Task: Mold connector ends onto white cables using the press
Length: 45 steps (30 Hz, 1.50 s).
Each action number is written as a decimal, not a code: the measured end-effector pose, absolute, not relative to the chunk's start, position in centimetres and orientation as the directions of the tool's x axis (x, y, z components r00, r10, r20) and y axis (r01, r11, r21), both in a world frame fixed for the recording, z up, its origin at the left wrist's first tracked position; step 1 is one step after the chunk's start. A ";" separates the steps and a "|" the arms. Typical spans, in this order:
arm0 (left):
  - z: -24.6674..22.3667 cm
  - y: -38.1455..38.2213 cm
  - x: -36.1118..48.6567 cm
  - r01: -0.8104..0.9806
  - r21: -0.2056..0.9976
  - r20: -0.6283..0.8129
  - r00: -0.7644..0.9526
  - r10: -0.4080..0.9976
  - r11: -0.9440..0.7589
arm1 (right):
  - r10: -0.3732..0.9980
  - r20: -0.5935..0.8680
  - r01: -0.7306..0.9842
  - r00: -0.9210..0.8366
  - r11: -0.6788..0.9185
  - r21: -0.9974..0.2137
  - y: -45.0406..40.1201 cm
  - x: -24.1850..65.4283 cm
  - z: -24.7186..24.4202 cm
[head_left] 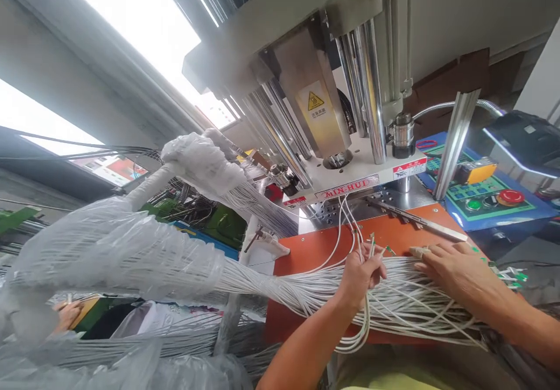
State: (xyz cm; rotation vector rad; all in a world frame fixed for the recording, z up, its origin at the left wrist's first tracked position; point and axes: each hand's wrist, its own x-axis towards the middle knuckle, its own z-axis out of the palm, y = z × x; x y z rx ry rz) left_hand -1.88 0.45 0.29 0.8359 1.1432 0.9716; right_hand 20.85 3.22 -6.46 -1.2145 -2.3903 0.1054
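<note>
Two bare hands are held over a thick bundle of white cables (406,302) laid across an orange plate (306,258) beneath a MIN-HUI press (306,98). A few strands are pinched in the left hand (361,279), its fingers closed narrowly around them, and green-tipped terminals (371,245) are seen projecting just above the grip. The right hand (457,270) is laid open on top of the bundle, fingers spread, with no strand seen gripped.

The bundle's long axis is run across the view from left to right, from a section wrapped in clear plastic film (109,250) to a spray of green-marked cable ends (514,276) beyond the right hand. The left hand is placed nearer the press, and the right hand nearer those ends. Thin loops of cable are raised from the bundle toward the press's perforated steel bed (345,215), while other loops are hung below the left wrist.

A second film-wrapped bundle (196,165) is lifted to the left of the press. A control panel (481,183) with a red stop button (510,197) is placed to the right. Another person's hand (65,314) is partly seen at lower left, well apart from the bundle on the plate.
</note>
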 end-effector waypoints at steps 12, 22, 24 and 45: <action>0.0 2.9 -1.0 -0.023 0.950 -0.305 0.134 0.943 0.310 | 0.878 0.116 0.864 -0.464 0.477 -0.160 12.0 23.0 -5.0; 1.2 2.1 0.0 -0.007 0.990 -0.140 0.026 0.990 0.140 | 0.825 -0.425 0.751 -0.372 -0.001 -0.660 12.4 20.0 2.0; 1.1 1.8 0.0 0.081 0.995 -0.059 0.031 0.998 0.056 | 0.817 -0.441 0.690 -0.371 -0.074 -0.720 10.6 18.9 1.6; -0.8 2.3 -0.1 0.372 0.928 -0.033 0.159 0.987 -0.029 | 0.876 -0.097 0.543 -0.473 0.203 -0.815 5.2 18.3 -1.4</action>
